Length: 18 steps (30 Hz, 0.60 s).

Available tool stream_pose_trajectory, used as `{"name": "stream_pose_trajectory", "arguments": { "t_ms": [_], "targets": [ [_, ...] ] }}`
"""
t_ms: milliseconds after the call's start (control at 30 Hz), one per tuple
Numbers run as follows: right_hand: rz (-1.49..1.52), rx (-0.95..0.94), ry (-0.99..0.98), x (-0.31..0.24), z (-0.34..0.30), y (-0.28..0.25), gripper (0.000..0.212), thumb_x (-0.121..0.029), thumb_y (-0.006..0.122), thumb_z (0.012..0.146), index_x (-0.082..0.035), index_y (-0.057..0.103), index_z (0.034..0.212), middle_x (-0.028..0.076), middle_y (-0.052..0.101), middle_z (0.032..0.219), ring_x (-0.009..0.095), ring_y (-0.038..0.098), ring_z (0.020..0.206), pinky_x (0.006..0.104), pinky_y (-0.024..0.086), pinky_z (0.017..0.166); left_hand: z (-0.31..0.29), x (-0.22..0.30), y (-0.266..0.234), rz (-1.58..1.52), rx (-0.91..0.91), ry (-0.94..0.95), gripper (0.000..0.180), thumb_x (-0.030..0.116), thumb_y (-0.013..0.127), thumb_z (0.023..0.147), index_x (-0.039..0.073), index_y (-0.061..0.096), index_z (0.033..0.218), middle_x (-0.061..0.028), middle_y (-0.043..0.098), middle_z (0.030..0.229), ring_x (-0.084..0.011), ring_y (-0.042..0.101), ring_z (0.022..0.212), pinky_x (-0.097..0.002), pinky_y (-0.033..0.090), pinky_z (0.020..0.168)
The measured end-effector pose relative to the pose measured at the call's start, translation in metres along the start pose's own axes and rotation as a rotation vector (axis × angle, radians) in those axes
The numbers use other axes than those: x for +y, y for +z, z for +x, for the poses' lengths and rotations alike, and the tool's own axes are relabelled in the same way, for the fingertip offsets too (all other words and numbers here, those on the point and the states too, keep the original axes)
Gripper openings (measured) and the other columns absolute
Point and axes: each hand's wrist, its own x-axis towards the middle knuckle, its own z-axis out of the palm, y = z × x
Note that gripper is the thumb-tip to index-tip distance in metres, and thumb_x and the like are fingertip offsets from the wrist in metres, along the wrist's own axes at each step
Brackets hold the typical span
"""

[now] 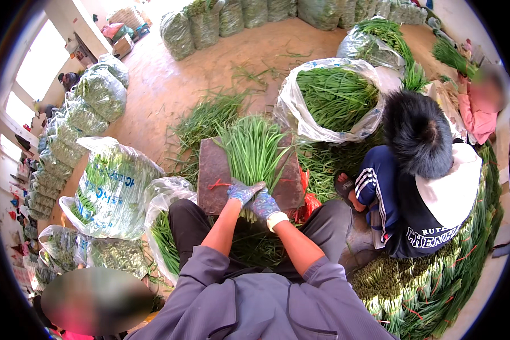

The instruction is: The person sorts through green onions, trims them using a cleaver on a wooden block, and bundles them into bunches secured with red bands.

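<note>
A thick bundle of long green chives (254, 150) lies across a dark square board (208, 161) in front of my knees, its leafy ends fanned out away from me. My left hand (243, 191), in a blue patterned glove, is closed round the near, stem end. My right hand (264, 205), gloved alike, grips the same end from the right, close against the left. The stem tips are mostly hidden under my hands. Thin red ties (219, 184) lie on the board at the left, and a bunch of red strips (309, 201) hangs by its right edge.
Loose chives (212, 119) litter the floor beyond the board. An open bag of chives (337, 99) stands at the far right, near a seated person (419, 175). Tied bundles (436, 283) are piled behind that person. Filled plastic bags (116, 187) stand at my left.
</note>
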Motion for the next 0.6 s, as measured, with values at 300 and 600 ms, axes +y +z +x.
{"name": "stream_pose_trajectory", "arguments": {
  "t_ms": [300, 600],
  "targets": [
    [-0.050, 0.235, 0.082, 0.034, 0.000, -0.019, 0.058, -0.043, 0.059, 0.091, 0.005, 0.057, 0.124, 0.031, 0.062, 0.117, 0.044, 0.058, 0.112, 0.0460, 0.047, 0.095, -0.008, 0.003, -0.002, 0.059, 0.055, -0.006, 0.140, 0.070, 0.077, 0.061, -0.011, 0.005, 0.151, -0.0372, 0.024, 0.151, -0.0452, 0.030, 0.142, -0.0434, 0.029, 0.116],
    [0.142, 0.219, -0.344, 0.028, 0.033, 0.018, 0.042, -0.012, 0.049, 0.093, 0.002, 0.054, 0.132, 0.027, 0.061, 0.124, 0.041, 0.056, 0.119, 0.0417, 0.045, 0.102, 0.002, -0.026, -0.002, -0.163, 0.201, 0.075, 0.131, 0.059, 0.081, 0.060, -0.015, 0.016, 0.147, -0.0362, 0.042, 0.141, -0.0418, 0.046, 0.132, -0.0404, 0.040, 0.109]
  ]
}}
